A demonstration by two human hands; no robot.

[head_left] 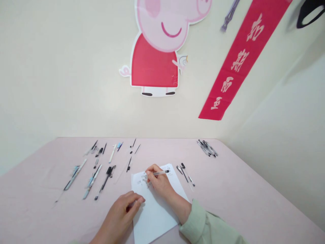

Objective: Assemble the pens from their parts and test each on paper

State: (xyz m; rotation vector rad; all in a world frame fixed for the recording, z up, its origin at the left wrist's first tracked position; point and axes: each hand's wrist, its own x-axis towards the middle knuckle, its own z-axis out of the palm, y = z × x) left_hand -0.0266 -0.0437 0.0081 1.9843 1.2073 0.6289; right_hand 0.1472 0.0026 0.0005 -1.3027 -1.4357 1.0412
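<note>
My right hand is closed around a clear-barrelled pen with a dark end, held slanted over a white sheet of paper. Handwritten marks show near the top of the sheet, around the pen's tip; the tip itself is partly hidden by my fingers. Against the left edge of the paper rests my left hand, its fingers curled and the thumb close to the index finger. I see nothing between them.
Left on the pink tabletop lie several pens and pen parts, some taken apart. Right of the paper are a few pen pieces. Farther back lies a pile of pens. A wall borders the table's far edge.
</note>
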